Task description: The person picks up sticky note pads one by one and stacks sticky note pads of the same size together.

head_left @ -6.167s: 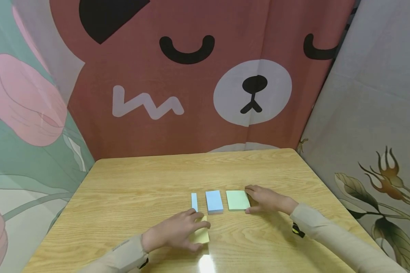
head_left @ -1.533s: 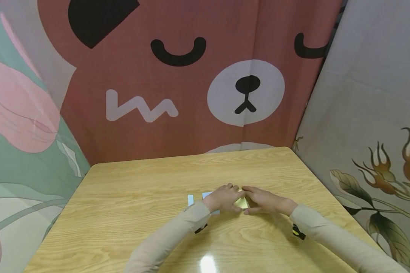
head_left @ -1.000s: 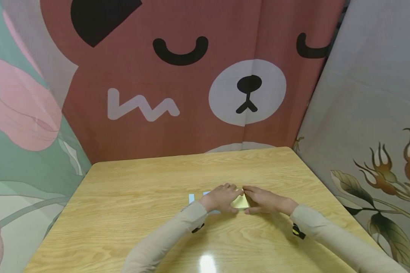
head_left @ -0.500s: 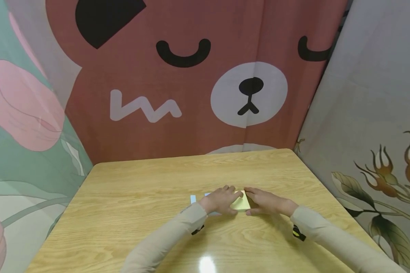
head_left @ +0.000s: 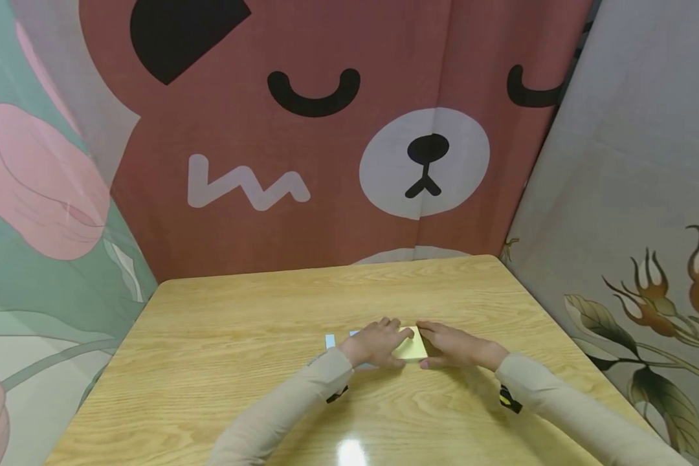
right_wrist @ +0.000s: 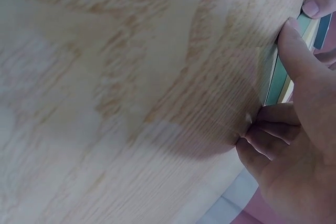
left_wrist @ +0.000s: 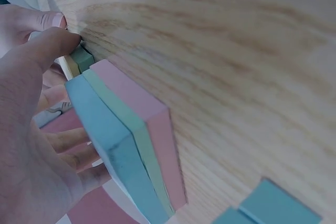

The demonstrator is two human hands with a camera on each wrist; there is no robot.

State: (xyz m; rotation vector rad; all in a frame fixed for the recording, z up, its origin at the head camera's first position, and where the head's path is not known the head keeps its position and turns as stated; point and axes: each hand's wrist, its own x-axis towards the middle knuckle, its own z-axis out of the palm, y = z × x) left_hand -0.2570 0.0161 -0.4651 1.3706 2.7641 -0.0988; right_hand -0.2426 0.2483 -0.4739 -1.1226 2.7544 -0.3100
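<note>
A yellow sticky note pad [head_left: 413,349] lies on top of a green sticky note pad [right_wrist: 276,82] on the table. My left hand [head_left: 377,344] holds the yellow pad from its left side, thumb at the near edge and one finger over its top. From the right, my right hand [head_left: 457,346] grips the stack by its edge, with thumb at the near corner and fingertips at the far corner. Under my left hand sits a pad stack [left_wrist: 118,140] of blue, green and pink layers, mostly hidden in the head view.
Left of the blue stack lies a narrow light-blue sticky pad [head_left: 330,341], partly behind my left sleeve. The wooden table [head_left: 221,362] ends at hanging cloths on the back and both sides. A light reflection shines near the front.
Since the earliest frame, my left hand has carried the yellow pad from the front left onto the green pad. My right hand has stayed beside it. In the last half second, hardly anything moves.
</note>
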